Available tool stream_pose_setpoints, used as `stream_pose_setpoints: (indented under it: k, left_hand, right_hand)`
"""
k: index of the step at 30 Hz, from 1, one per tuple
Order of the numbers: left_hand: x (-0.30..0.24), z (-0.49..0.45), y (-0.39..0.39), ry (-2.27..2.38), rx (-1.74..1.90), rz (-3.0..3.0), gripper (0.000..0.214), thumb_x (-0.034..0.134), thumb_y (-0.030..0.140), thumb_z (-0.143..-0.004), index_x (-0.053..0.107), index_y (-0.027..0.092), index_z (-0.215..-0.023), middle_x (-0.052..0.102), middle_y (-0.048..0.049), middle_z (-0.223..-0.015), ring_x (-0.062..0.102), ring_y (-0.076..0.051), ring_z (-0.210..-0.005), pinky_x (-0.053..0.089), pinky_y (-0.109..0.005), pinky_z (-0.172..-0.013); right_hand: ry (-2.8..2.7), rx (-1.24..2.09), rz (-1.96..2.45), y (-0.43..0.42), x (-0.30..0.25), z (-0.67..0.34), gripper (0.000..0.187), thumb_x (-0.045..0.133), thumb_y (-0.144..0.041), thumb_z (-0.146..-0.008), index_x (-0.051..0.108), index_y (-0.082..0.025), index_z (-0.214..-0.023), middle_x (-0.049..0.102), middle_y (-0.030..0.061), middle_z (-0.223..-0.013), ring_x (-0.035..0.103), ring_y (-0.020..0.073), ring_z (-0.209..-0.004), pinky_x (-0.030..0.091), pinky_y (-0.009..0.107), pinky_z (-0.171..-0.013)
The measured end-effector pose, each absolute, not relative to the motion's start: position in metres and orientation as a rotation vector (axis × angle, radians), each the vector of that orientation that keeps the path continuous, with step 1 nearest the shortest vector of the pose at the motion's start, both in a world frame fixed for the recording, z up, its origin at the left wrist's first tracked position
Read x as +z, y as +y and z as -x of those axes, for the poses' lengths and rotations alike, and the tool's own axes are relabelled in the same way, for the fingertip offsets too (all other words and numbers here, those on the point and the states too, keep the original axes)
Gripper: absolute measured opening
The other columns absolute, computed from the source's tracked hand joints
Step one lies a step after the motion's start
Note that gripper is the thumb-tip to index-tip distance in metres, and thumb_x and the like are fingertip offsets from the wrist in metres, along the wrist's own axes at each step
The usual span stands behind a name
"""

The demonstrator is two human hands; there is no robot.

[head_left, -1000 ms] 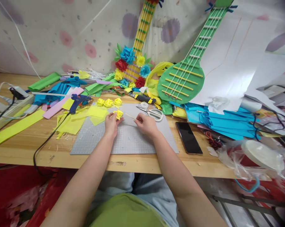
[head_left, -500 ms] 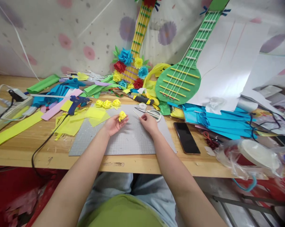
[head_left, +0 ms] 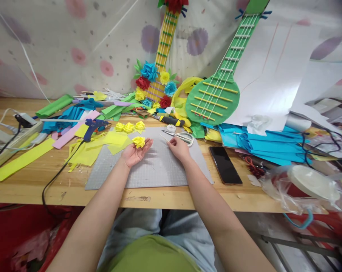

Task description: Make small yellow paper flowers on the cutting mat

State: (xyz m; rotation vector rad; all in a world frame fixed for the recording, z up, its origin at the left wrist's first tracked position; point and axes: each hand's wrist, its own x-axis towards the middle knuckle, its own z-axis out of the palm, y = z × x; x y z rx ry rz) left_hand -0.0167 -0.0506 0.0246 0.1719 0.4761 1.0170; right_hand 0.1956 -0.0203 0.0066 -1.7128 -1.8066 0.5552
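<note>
My left hand (head_left: pixel 133 152) is turned palm up over the grey cutting mat (head_left: pixel 156 172), and a small yellow paper rose (head_left: pixel 138 141) rests on its fingers. My right hand (head_left: pixel 179 148) is closed in a pinch on a thin wooden stick (head_left: pixel 163 137) that points away to the upper left. Three more yellow roses (head_left: pixel 129 127) lie in a row at the mat's far edge.
Scissors (head_left: pixel 182 135) and a tape roll (head_left: pixel 171 128) lie just beyond my right hand. A blue glue gun (head_left: pixel 92 125) with a black cord sits at the left among yellow paper sheets. A black phone (head_left: pixel 225 159) lies right of the mat. Two paper guitars (head_left: pixel 216 96) lean at the back.
My left hand has pulled the yellow rose off the stick and turned palm up with it. My right hand has drawn the stick away to the right.
</note>
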Motion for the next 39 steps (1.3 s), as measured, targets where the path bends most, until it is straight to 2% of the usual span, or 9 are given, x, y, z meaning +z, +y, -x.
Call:
stream_pose_setpoints:
  k: [6,9,14,20,24,30,33,39]
  left_hand:
    - [0.042,0.033,-0.040,0.658,0.998,-0.297,0.026,0.041,0.018,-0.082,0.054,0.007,-0.101,0.062,-0.0116,-0.092,0.060,-0.012,-0.084,0.051,-0.019,-0.068]
    - [0.050,0.038,-0.030,0.878,0.929,-0.507,0.019,0.050,0.014,-0.076,0.056,0.008,-0.093,0.062,-0.0117,-0.089,0.060,-0.014,-0.081,0.051,-0.023,-0.068]
    - [0.048,0.020,-0.019,1.125,0.958,-0.897,0.033,0.064,0.010,-0.063,0.053,0.012,-0.094,0.061,-0.0087,-0.088,0.060,-0.015,-0.077,0.047,-0.031,-0.073]
    - [0.031,0.002,-0.016,1.093,0.974,-1.222,0.035,0.065,0.023,-0.063,0.054,0.016,-0.095,0.059,-0.0064,-0.097,0.057,-0.016,-0.090,0.040,-0.032,-0.083]
    - [0.030,0.014,-0.014,1.158,1.062,-1.358,0.032,0.064,0.028,-0.063,0.057,0.015,-0.091,0.060,-0.0065,-0.096,0.054,-0.016,-0.093,0.037,-0.033,-0.089]
    - [0.049,0.064,-0.019,1.392,1.187,-1.494,0.025,0.061,0.030,-0.064,0.058,0.018,-0.086,0.060,-0.0037,-0.093,0.054,-0.013,-0.087,0.039,-0.027,-0.084]
    - [0.053,0.100,-0.024,1.688,1.112,-1.595,0.025,0.062,0.029,-0.062,0.058,0.018,-0.084,0.060,-0.0035,-0.093,0.055,-0.014,-0.086,0.041,-0.026,-0.079]
    - [0.065,0.155,-0.039,2.030,0.544,-1.968,0.035,0.056,0.024,-0.065,0.056,0.016,-0.098,0.057,-0.0052,-0.106,0.051,-0.018,-0.094,0.038,-0.027,-0.082]
  right_hand:
    - [-1.760,0.545,1.630,-0.023,0.011,-0.196,0.017,0.048,-0.038,-0.075,0.053,-0.021,-0.074,0.062,-0.0024,-0.071,0.054,0.0111,-0.063,0.035,0.022,-0.057]
    - [-1.744,0.536,1.611,-0.023,0.013,-0.196,0.018,0.048,-0.039,-0.075,0.053,-0.022,-0.075,0.062,-0.0026,-0.071,0.054,0.0112,-0.064,0.035,0.022,-0.057]
    - [-1.737,0.529,1.619,-0.023,0.012,-0.196,0.017,0.049,-0.038,-0.074,0.053,-0.021,-0.073,0.061,-0.0022,-0.070,0.053,0.0115,-0.062,0.036,0.023,-0.057]
    - [-1.711,0.507,1.549,-0.023,0.011,-0.198,0.018,0.046,-0.039,-0.076,0.053,-0.022,-0.075,0.062,-0.0020,-0.072,0.053,0.0111,-0.064,0.037,0.022,-0.059]
    - [-1.740,0.502,1.567,-0.023,0.011,-0.198,0.019,0.046,-0.039,-0.076,0.053,-0.021,-0.076,0.062,-0.0014,-0.072,0.053,0.0113,-0.063,0.037,0.022,-0.058]
    - [-1.806,0.429,1.731,-0.023,0.013,-0.199,0.017,0.045,-0.036,-0.078,0.054,-0.022,-0.081,0.063,-0.0004,-0.078,0.055,0.0137,-0.069,0.037,0.024,-0.061]
    - [-1.821,0.364,1.837,-0.023,0.015,-0.200,0.016,0.045,-0.029,-0.078,0.054,-0.022,-0.090,0.063,0.0022,-0.088,0.056,0.0167,-0.079,0.038,0.027,-0.065]
    - [-1.829,0.318,1.901,-0.024,0.016,-0.200,0.021,0.044,-0.020,-0.077,0.052,-0.022,-0.097,0.061,0.0049,-0.099,0.054,0.0194,-0.089,0.038,0.029,-0.069]
